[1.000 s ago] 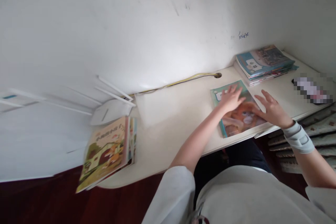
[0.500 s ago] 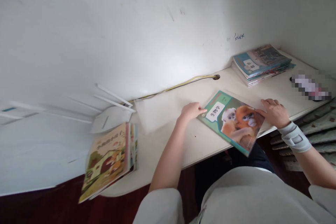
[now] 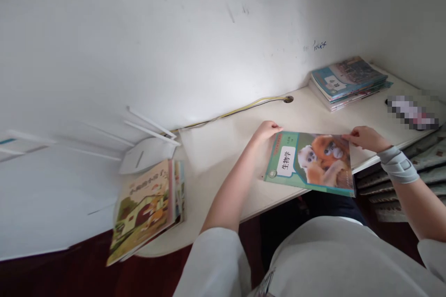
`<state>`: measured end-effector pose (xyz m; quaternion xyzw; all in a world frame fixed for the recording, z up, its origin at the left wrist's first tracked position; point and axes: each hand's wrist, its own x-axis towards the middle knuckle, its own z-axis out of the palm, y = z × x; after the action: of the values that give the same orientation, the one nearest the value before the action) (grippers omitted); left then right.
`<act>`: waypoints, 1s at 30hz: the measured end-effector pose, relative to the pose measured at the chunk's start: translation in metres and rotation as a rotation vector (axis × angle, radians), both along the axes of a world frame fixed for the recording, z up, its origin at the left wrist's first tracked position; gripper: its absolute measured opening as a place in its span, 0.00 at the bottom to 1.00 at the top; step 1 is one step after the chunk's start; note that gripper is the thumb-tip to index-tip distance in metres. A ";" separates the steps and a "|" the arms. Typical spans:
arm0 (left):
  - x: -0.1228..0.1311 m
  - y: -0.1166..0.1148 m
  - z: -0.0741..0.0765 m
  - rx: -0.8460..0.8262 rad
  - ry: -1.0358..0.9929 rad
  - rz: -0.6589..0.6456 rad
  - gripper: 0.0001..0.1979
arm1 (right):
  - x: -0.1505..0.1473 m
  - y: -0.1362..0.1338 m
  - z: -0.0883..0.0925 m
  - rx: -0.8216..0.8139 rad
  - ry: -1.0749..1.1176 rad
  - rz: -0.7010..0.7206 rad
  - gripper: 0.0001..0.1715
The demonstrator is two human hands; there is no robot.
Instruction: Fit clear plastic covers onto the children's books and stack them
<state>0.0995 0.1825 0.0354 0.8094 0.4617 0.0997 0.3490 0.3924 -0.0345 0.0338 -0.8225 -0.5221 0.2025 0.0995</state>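
Note:
A green book with orange and white monkeys on its cover (image 3: 310, 163) is held up at a tilt over the front edge of the white desk (image 3: 223, 148). My left hand (image 3: 267, 130) pinches its top left corner. My right hand (image 3: 366, 138), with a grey brace on the wrist, grips its top right corner. Both hands are closed on the book.
A stack of picture books (image 3: 148, 206) lies at the desk's left end, overhanging the edge. Another stack of books (image 3: 348, 82) sits at the back right by the wall. A white router with antennas (image 3: 146, 151) and a yellow cable (image 3: 244, 107) lie along the wall.
The book lay flat under both hands a second ago. It has since been lifted by its two top corners, turned, and drawn toward me.

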 end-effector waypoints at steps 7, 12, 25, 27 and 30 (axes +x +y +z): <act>-0.011 0.000 -0.011 0.123 0.002 0.058 0.08 | -0.021 0.028 -0.014 0.180 -0.090 -0.044 0.09; -0.041 0.001 -0.008 0.221 0.109 0.191 0.05 | -0.045 0.074 -0.013 0.232 -0.172 0.040 0.11; -0.054 -0.038 0.005 0.436 0.309 0.251 0.18 | -0.078 0.135 -0.015 0.220 -0.353 0.120 0.17; -0.044 -0.061 0.014 0.469 0.314 0.042 0.25 | -0.076 0.136 -0.017 0.235 -0.358 0.119 0.16; -0.032 -0.098 0.021 0.258 0.357 -0.252 0.33 | -0.074 0.138 -0.019 0.249 -0.367 0.120 0.16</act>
<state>0.0679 0.0845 0.0564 0.9032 0.3949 -0.0309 0.1653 0.3182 0.1033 0.0150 -0.7945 -0.6002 -0.0110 0.0913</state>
